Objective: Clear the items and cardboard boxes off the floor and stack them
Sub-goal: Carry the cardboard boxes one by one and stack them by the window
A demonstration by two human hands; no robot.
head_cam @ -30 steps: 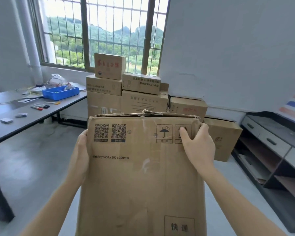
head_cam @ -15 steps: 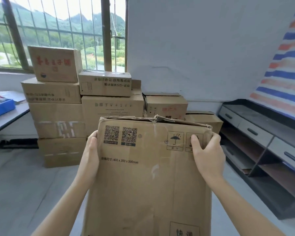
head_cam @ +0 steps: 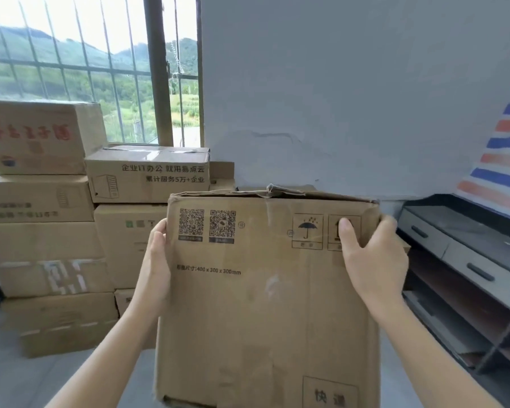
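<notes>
I hold a large brown cardboard box [head_cam: 265,304] in front of me, off the floor, its printed face with two QR codes and an umbrella mark towards me. My left hand [head_cam: 156,260] presses flat against its left side. My right hand [head_cam: 371,260] grips its upper right corner, thumb on the front face. Behind it, against the window wall, stands a stack of cardboard boxes [head_cam: 47,254], with a red-lettered box [head_cam: 39,136] on top at the left and a box with black print [head_cam: 147,175] beside it. The held box hides the stack's right end.
A grey low shelf unit with drawers [head_cam: 465,266] runs along the right wall. A red, white and blue striped sheet [head_cam: 507,160] hangs above it. A barred window [head_cam: 95,75] is at the back left. Grey floor [head_cam: 27,381] shows at the lower left.
I have come closer to the stack and turned right: the boxes and shelf unit look larger, and the table with the blue tray has left the view. Both hands keep the same hold.
</notes>
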